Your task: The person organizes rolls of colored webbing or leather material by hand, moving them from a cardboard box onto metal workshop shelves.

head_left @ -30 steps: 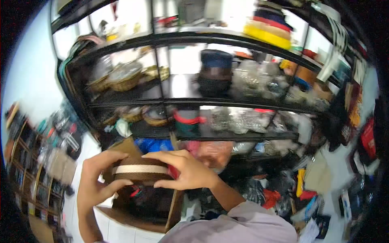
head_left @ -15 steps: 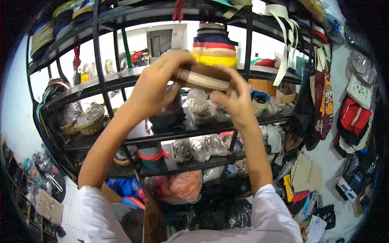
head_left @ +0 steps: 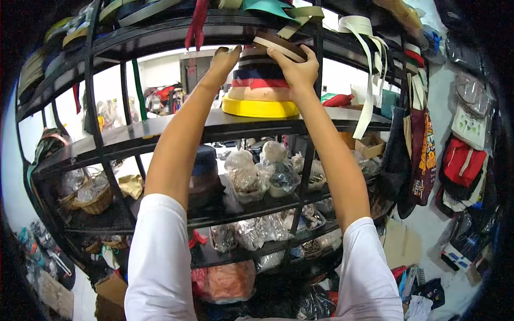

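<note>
My right hand (head_left: 301, 70) grips a flat roll of webbing tape (head_left: 278, 47), dark brown with a cream layer, thumb on the near side and fingers over its right edge. The roll is tilted above a tapering stack of webbing rolls on the shelf. At the bottom of that stack lies a wide yellow roll (head_left: 259, 108); beige, red (head_left: 259, 84), navy and grey layers rise over it. My left hand (head_left: 224, 63) is raised at the stack's upper left, thumb and fingers apart and holding nothing.
The black metal rack (head_left: 225, 127) spans the view. Cream straps (head_left: 368, 80) hang at the right, a red strap (head_left: 197, 24) above. Lower shelves hold plastic-wrapped goods (head_left: 244, 179) and a wicker basket (head_left: 96, 199). Bags (head_left: 463, 163) hang on the right wall.
Both hands have moved up and forward to the stack's top. The brown and cream roll, between both hands before, is now in my right hand only; my left has let go.
</note>
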Demonstrator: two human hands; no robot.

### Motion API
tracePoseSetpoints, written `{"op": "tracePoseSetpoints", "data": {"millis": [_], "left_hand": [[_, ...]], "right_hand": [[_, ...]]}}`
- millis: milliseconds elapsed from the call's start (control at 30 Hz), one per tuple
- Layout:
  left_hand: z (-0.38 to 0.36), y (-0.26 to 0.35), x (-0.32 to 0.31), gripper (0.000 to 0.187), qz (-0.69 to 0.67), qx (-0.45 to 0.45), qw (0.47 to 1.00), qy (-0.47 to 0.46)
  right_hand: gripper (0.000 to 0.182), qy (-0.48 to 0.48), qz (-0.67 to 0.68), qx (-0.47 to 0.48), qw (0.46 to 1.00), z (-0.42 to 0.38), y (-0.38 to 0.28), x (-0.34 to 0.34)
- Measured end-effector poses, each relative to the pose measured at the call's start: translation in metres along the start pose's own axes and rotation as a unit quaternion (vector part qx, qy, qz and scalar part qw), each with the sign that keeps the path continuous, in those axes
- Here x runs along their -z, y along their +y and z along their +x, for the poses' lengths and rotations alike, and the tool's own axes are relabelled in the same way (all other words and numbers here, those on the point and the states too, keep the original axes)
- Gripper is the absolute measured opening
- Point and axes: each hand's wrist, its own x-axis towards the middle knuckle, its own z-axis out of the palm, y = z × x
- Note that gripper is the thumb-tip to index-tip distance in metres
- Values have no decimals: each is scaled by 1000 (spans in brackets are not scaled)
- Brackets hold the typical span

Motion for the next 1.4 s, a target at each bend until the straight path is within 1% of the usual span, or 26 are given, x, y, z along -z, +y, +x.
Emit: {"op": "tracePoseSetpoints", "data": {"millis": [67, 133, 200, 300, 333, 400, 500, 533, 567, 600, 633, 667, 700, 800, 867, 933, 967, 1033, 1067, 1100, 1133, 1200, 1233, 1267, 1300, 1400], "left_hand": [[18, -6, -12, 62, 46, -13, 999, -3], [31, -19, -23, 58, -16, -39, 998, -37], [8, 3, -23, 56, -71, 27, 996, -50], [5, -2, -20, 60, -89, 60, 985, -137], [7, -4, -20, 60, -92, 60, 984, -138], [12, -16, -24, 53, -148, 5, 983, -107], [15, -25, -27, 57, -190, 50, 976, -96], [13, -25, -28, 59, -196, 60, 973, -107], [54, -62, -40, 63, -209, 25, 963, -166], [53, -63, -40, 63, -210, 27, 963, -168], [51, -58, -36, 62, -192, 63, 968, -146], [47, -51, -31, 61, -173, 99, 972, -123], [31, -45, -24, 57, -200, 38, 971, -126], [26, -41, -24, 56, -214, 54, 967, -128], [33, -43, -20, 62, -214, 70, 959, -172], [21, -29, -19, 68, -195, 83, 962, -174], [18, -26, -16, 79, -196, 71, 954, -215], [26, -29, -17, 70, -150, 41, 961, -230], [34, -31, -21, 62, -105, 10, 964, -244], [46, -35, -29, 62, -90, 3, 973, -211], [74, -56, -39, 61, -116, -51, 958, -257], [37, -25, -25, 56, -195, -41, 938, -283], [61, -42, -36, 54, -91, -65, 957, -268], [54, -36, -28, 57, -103, -77, 954, -270], [53, -36, -30, 61, -108, -70, 962, -240], [44, -29, -33, 76, -111, -64, 974, -185]], "right_hand": [[95, 12, -32, 18, 999, 20, 10, -12], [80, 21, -56, 48, 997, 39, 22, -22], [75, 10, -71, 46, 996, 48, 21, -24], [57, -70, -41, 37, 996, 61, 29, -31], [57, -70, -44, 39, 996, 68, 32, -36], [48, -153, -82, 70, 982, 87, 41, -45], [40, -222, -54, 13, 974, 98, 64, -58], [41, -229, -69, 29, 971, 73, 34, -54], [48, -278, 195, -26, 940, 97, 72, -62], [55, -309, 437, -106, 838, 123, 111, -71], [69, -327, 168, 14, 930, 116, 91, -65], [76, -325, 26, 73, 942, 112, 86, -65], [84, -314, -116, 131, 933, 111, 84, -64], [86, -290, -160, 132, 934, 101, 74, -70], [85, -289, -195, 107, 931, 85, 43, -64], [85, -286, -229, 79, 927, 81, 39, -65], [87, -250, -215, 87, 940, 91, 53, -69], [88, -212, -206, 100, 950, 97, 66, -70], [89, -168, -51, 108, 979, 96, 66, -72], [89, -144, 22, 109, 983, 98, 65, -68], [90, -121, 93, 115, 982, 101, 64, -64], [90, -63, -218, 8, 974, 101, 62, -52], [93, -22, -224, 12, 974, 96, 62, -51], [93, -23, -231, 11, 973, 85, 57, -49], [98, -32, -131, 13, 991, 75, 52, -48], [110, 53, -236, 30, 970, 55, 46, -48]]}}
